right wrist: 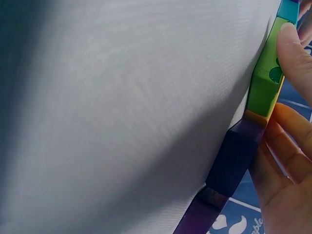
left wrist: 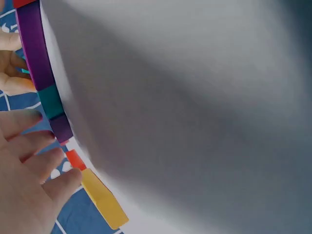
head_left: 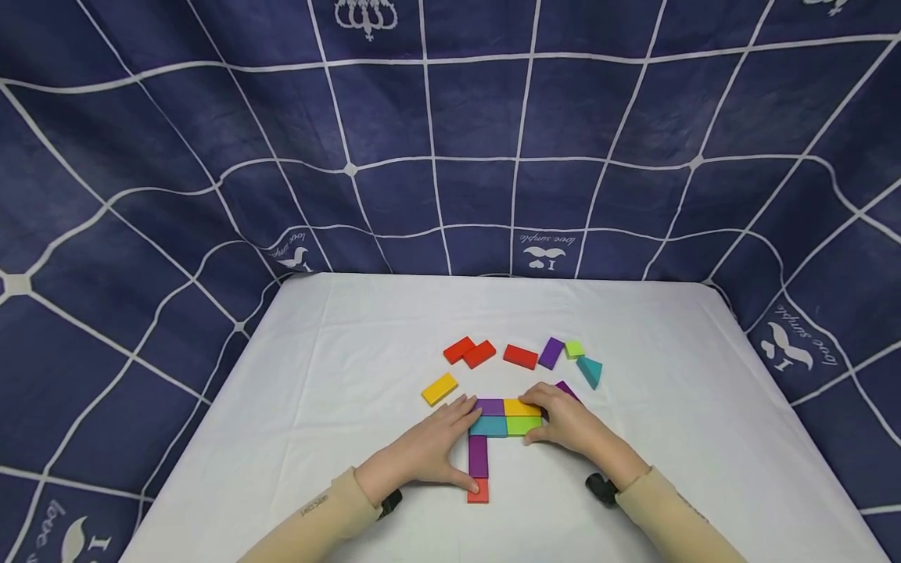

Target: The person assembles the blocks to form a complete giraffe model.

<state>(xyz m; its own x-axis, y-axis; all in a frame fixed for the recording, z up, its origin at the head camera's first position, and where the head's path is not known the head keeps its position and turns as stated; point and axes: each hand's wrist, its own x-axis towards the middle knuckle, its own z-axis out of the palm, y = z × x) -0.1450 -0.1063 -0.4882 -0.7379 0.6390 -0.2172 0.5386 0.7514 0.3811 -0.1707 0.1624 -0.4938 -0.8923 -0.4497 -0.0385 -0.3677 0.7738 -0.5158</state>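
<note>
Flat wooden blocks lie edge to edge in a shape: a purple block (head_left: 490, 406) and a yellow block (head_left: 519, 408) on top, a teal block (head_left: 489, 426) and a lime green block (head_left: 521, 425) beneath. Below the teal one run an upright purple block (head_left: 478, 456) and a red block (head_left: 479, 496). My left hand (head_left: 432, 446) is spread at the left side; its thumb rests on the red block and its fingertips touch near the upper purple and teal blocks. My right hand (head_left: 566, 418) holds the right end, thumb at the green block, fingers by the yellow one.
Behind the shape lie loose blocks: a yellow block (head_left: 439, 389), red blocks (head_left: 521, 356), a purple block (head_left: 551, 353), a small green block (head_left: 574, 349) and a teal triangle (head_left: 590, 371). Another purple block (head_left: 567, 390) is partly hidden behind my right hand. A white cloth (head_left: 366, 328) covers the table.
</note>
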